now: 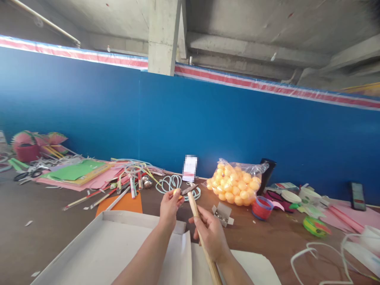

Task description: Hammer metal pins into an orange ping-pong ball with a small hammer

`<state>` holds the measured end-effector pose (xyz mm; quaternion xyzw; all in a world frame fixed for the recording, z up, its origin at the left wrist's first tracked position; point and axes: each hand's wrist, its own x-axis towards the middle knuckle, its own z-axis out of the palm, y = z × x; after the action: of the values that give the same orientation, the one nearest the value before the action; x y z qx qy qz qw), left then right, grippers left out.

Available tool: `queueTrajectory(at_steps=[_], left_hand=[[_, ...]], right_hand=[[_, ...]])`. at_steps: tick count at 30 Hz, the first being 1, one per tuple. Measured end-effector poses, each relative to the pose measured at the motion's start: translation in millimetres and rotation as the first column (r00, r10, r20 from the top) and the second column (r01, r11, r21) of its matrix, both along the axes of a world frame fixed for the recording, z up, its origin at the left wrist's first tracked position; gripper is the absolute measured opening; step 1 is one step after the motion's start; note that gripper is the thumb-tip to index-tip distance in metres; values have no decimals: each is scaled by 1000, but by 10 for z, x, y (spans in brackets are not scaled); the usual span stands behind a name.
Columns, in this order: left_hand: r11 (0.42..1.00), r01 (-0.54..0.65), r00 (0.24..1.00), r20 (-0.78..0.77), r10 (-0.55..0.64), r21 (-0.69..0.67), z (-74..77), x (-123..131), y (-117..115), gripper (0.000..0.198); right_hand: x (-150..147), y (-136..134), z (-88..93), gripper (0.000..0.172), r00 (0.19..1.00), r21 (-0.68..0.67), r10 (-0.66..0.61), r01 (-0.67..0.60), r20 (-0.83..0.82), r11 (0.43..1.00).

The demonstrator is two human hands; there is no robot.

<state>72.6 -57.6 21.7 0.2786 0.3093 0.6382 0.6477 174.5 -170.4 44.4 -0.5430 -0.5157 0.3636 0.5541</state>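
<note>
My right hand (209, 233) is wrapped round the wooden handle of a hammer (194, 208), whose dark metal head points up and away from me. Close to the hammer head, my left hand (170, 208) pinches a small orange ball (177, 192) between its fingertips. The fingers partly cover the ball, and I cannot tell whether the hammer head touches it. Both forearms reach over a shallow white cardboard box (118, 253). Behind and to the right lies a clear plastic bag of orange balls (234, 184). A small open carton (222, 213) with shiny metal pieces sits beside my right hand.
Coloured paper sheets (80, 172), straws and tubing crowd the left. A pale coiled cord (169, 184) and an upright phone (189, 168) are ahead. Rolls of tape (262, 208), a green tape reel (316, 227) and a white cable (303, 253) lie right. A blue partition (178, 118) backs the table.
</note>
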Motion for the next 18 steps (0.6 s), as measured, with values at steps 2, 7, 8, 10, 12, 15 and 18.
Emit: queueTrajectory(at_steps=[2, 7, 8, 10, 12, 15, 18], left_hand=[[1000, -6, 1000, -3, 6, -10, -7, 2, 10, 25], [1000, -7, 1000, 1, 7, -3, -8, 9, 17, 24], [1000, 1, 1000, 5, -1, -7, -7, 9, 15, 23], [1000, 6, 1000, 14, -6, -16, -4, 8, 11, 21], [1000, -6, 1000, 24, 6, -13, -4, 4, 8, 21], [1000, -19, 1000, 22, 19, -8, -7, 0, 8, 21], [1000, -7, 1000, 12, 8, -16, -10, 3, 11, 19]], right_hand=[[-4, 12, -17, 48, 1000, 11, -19, 19, -2, 1000], [-19, 7, 6, 50, 998, -13, -56, 55, -31, 998], [-23, 3, 14, 49, 999, -14, -45, 45, -18, 999], [-26, -7, 29, 47, 999, -8, -45, 45, 0, 999], [-22, -15, 36, 48, 999, -11, -46, 46, -11, 999], [-14, -16, 30, 49, 999, -32, -31, 30, -25, 999], [-21, -6, 7, 48, 1000, -16, -19, 19, -5, 1000]])
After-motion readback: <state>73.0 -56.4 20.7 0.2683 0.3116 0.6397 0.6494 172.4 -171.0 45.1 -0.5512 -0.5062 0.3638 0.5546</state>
